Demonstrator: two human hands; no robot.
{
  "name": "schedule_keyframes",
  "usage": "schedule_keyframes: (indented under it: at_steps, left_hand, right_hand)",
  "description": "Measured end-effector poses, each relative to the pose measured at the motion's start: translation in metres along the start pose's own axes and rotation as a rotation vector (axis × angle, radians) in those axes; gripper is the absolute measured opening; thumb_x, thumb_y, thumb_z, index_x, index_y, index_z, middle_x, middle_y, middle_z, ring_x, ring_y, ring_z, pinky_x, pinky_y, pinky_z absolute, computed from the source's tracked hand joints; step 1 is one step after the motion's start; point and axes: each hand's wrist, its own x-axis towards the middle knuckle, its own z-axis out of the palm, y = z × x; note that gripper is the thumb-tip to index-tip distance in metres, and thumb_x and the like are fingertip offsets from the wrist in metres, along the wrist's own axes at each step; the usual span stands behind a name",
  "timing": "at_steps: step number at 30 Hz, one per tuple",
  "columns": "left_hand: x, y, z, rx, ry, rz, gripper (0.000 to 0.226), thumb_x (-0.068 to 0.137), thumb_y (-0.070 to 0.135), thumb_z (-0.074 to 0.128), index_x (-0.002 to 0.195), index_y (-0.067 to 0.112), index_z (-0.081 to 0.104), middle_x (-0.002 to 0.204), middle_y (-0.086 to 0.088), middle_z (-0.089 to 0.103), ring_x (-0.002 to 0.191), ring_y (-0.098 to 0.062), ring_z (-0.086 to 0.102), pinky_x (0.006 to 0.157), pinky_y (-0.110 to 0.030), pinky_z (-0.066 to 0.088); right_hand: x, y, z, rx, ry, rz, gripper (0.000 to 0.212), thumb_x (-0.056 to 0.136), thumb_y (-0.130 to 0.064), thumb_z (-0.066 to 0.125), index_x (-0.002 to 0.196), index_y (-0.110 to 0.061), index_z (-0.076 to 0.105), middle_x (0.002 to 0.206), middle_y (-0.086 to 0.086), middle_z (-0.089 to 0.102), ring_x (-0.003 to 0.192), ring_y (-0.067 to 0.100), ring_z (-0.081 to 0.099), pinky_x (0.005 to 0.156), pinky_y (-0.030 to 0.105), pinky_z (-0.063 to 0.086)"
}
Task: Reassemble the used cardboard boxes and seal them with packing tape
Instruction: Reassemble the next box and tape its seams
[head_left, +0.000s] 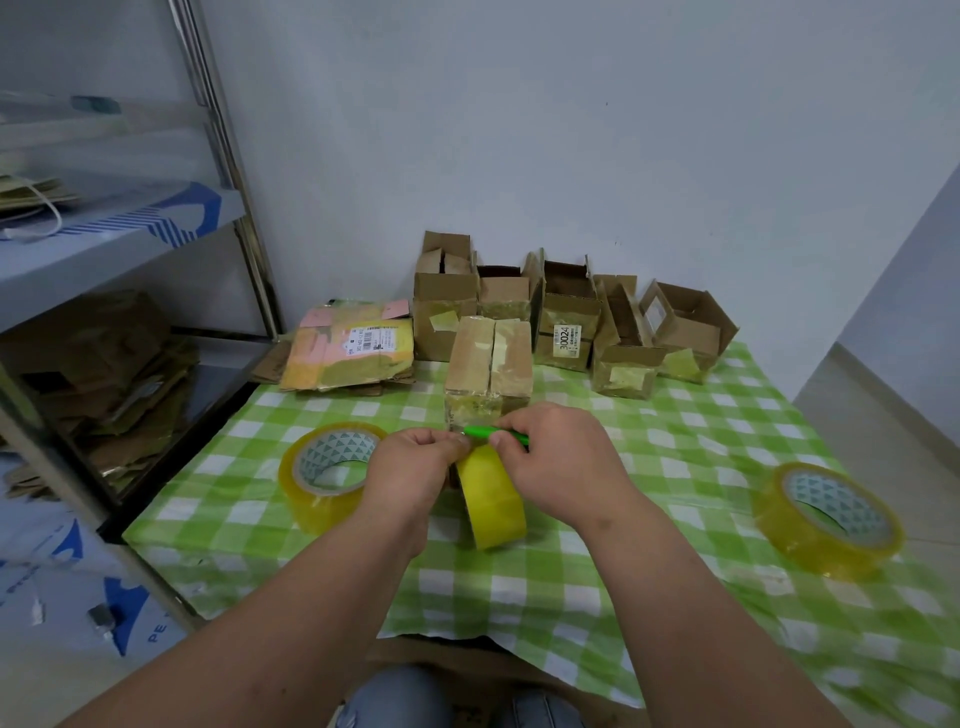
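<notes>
A green-checked table stood against a pale wall. Before a closed cardboard box, the left hand pinched the yellow tape roll; the right hand gripped a green cutter.

On the green-checked tabletop the left hand holds a yellow tape roll upright, while the right hand grips a green cutter against the taped box. Two more tape rolls lie flat on either side; open boxes stand behind, beside flattened cardboard
</notes>
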Motion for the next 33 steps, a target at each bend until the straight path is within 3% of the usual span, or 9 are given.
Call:
schedule_keyframes:
  at_steps: [2, 7, 11, 14, 19, 22, 26, 30, 33]
  left_hand:
    - [0.001, 0.001, 0.000, 0.019, 0.004, -0.001, 0.005, 0.086, 0.009, 0.073, 0.085, 0.004, 0.072, 0.074, -0.004, 0.072, 0.063, -0.012, 0.064, 0.054, -0.023, 0.049]
    - [0.006, 0.001, 0.000, 0.064, 0.022, 0.006, 0.010, 0.087, 0.012, 0.073, 0.084, 0.003, 0.072, 0.080, -0.010, 0.072, 0.075, -0.023, 0.063, 0.072, -0.036, 0.053]
    - [0.001, 0.000, 0.005, 0.074, -0.032, 0.041, 0.012, 0.087, 0.006, 0.071, 0.091, -0.005, 0.071, 0.080, -0.009, 0.068, 0.076, -0.020, 0.060, 0.066, -0.029, 0.047]
    - [0.001, 0.001, 0.004, 0.039, -0.017, 0.006, 0.010, 0.087, 0.008, 0.072, 0.092, -0.001, 0.072, 0.084, -0.008, 0.071, 0.077, -0.018, 0.061, 0.067, -0.028, 0.049]
    - [0.012, 0.000, -0.002, 0.044, 0.023, -0.035, 0.003, 0.086, 0.010, 0.074, 0.088, 0.009, 0.073, 0.098, -0.008, 0.073, 0.100, -0.030, 0.065, 0.089, -0.045, 0.053]
    - [0.013, -0.001, -0.001, 0.048, -0.036, -0.036, 0.007, 0.088, 0.012, 0.072, 0.081, 0.010, 0.072, 0.097, -0.007, 0.074, 0.099, -0.029, 0.066, 0.093, -0.048, 0.054]
    - [0.008, -0.003, 0.001, 0.057, -0.106, 0.002, 0.015, 0.093, 0.011, 0.066, 0.077, 0.011, 0.065, 0.084, -0.008, 0.067, 0.080, -0.021, 0.061, 0.074, -0.034, 0.053]
    - [0.004, -0.003, -0.001, 0.069, -0.138, 0.048, 0.016, 0.094, 0.011, 0.064, 0.078, 0.013, 0.065, 0.085, -0.008, 0.067, 0.081, -0.022, 0.057, 0.078, -0.037, 0.049]
    - [0.002, -0.001, -0.002, 0.085, -0.151, 0.079, 0.017, 0.094, 0.010, 0.064, 0.078, 0.013, 0.065, 0.079, -0.006, 0.065, 0.079, -0.022, 0.054, 0.076, -0.038, 0.048]
  right_hand:
    - [0.000, 0.003, -0.003, 0.003, -0.001, 0.008, 0.030, 0.097, -0.036, 0.053, 0.116, -0.023, 0.072, 0.106, 0.003, 0.073, 0.097, 0.026, 0.064, 0.086, 0.037, 0.051]
    - [0.000, 0.008, -0.006, 0.021, 0.003, 0.034, 0.029, 0.097, -0.036, 0.053, 0.114, -0.024, 0.073, 0.102, 0.002, 0.073, 0.094, 0.024, 0.065, 0.088, 0.037, 0.049]
    - [0.006, 0.010, 0.004, -0.074, -0.006, -0.002, 0.031, 0.095, -0.037, 0.051, 0.106, -0.019, 0.074, 0.102, 0.004, 0.072, 0.097, 0.028, 0.064, 0.088, 0.039, 0.049]
    - [0.003, 0.016, 0.004, -0.010, 0.022, 0.011, 0.028, 0.095, -0.034, 0.054, 0.106, -0.019, 0.074, 0.101, 0.003, 0.072, 0.095, 0.026, 0.064, 0.086, 0.038, 0.049]
    - [-0.005, 0.036, 0.004, 0.011, 0.027, 0.118, 0.026, 0.097, -0.031, 0.053, 0.103, -0.018, 0.074, 0.081, 0.003, 0.069, 0.072, 0.025, 0.061, 0.070, 0.030, 0.036]
    - [-0.008, 0.047, 0.009, 0.053, 0.043, 0.180, 0.025, 0.096, -0.032, 0.054, 0.105, -0.019, 0.073, 0.085, 0.003, 0.071, 0.070, 0.024, 0.062, 0.067, 0.032, 0.045]
    - [-0.014, 0.055, 0.016, 0.127, 0.034, 0.248, 0.024, 0.097, -0.034, 0.055, 0.112, -0.023, 0.070, 0.092, 0.000, 0.071, 0.072, 0.019, 0.062, 0.072, 0.035, 0.052]
    - [-0.025, 0.063, 0.022, 0.126, 0.044, 0.322, 0.030, 0.097, -0.033, 0.052, 0.124, -0.025, 0.063, 0.086, -0.005, 0.063, 0.082, 0.019, 0.063, 0.093, 0.036, 0.046]
    - [-0.029, 0.069, 0.028, -0.049, 0.002, 0.377, 0.033, 0.098, -0.035, 0.047, 0.127, -0.027, 0.059, 0.092, -0.005, 0.068, 0.090, 0.018, 0.062, 0.101, 0.036, 0.035]
